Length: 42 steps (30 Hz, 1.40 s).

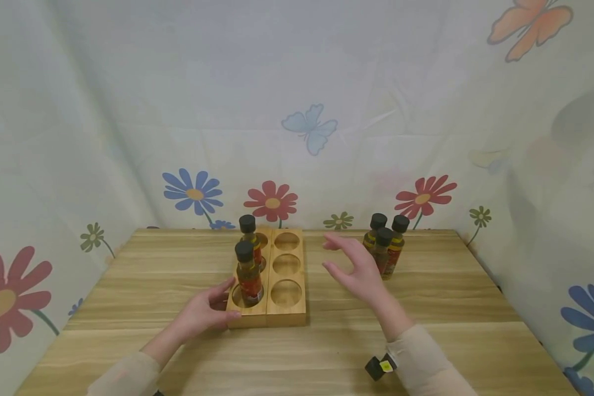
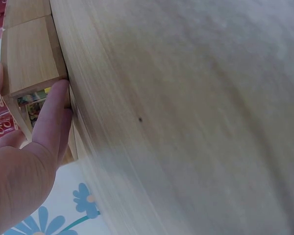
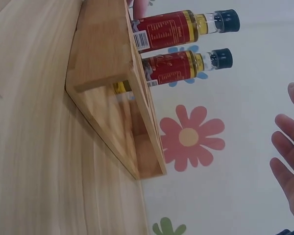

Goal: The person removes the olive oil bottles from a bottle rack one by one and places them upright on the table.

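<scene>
Two wooden bottle racks (image 1: pixel 286 318) with round holes stand side by side on the table. The left one holds two small bottles with black caps and red labels: a front bottle (image 1: pixel 249 283) and one behind it (image 1: pixel 248 224), both upright. My left hand (image 1: pixel 203 313) grips the left rack at its front left corner, with fingers against its side (image 2: pixel 51 115). In the air between the racks and three more bottles (image 1: pixel 394 253), my right hand (image 1: pixel 358 269) is held with thumb and fingers apart and nothing between them. The right wrist view shows its fingers at the right edge (image 3: pixel 289 147).
The three bottles stand close together at the table's back right. A wood-grain table (image 1: pixel 336 352) lies under everything. Behind its back edge hangs a pale curtain (image 1: pixel 218 110) printed with flowers and butterflies. A black device (image 1: pixel 380 367) is strapped at my right wrist.
</scene>
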Motion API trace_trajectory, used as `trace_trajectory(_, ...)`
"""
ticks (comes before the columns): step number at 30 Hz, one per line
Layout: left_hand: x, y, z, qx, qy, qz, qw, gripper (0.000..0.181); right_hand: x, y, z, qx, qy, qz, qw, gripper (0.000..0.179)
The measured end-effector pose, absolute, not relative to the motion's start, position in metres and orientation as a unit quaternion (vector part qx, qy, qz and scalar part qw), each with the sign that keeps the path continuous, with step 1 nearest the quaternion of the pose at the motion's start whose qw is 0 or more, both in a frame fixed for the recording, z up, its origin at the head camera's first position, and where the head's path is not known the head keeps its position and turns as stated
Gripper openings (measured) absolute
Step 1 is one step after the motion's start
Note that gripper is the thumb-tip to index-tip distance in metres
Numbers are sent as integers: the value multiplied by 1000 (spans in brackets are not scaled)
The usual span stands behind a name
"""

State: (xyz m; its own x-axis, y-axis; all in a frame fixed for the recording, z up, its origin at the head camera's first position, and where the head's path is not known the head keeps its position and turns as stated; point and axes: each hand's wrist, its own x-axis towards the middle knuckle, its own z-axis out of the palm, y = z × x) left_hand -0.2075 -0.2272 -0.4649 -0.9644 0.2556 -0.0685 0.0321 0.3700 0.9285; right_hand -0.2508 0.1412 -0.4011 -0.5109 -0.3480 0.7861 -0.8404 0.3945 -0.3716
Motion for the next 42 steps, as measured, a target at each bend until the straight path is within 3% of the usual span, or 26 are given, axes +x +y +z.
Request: trace_trajectory(42,-208,-227,-464,94,827,547,96,90,-246,34,-405,380,-778,481,136,66)
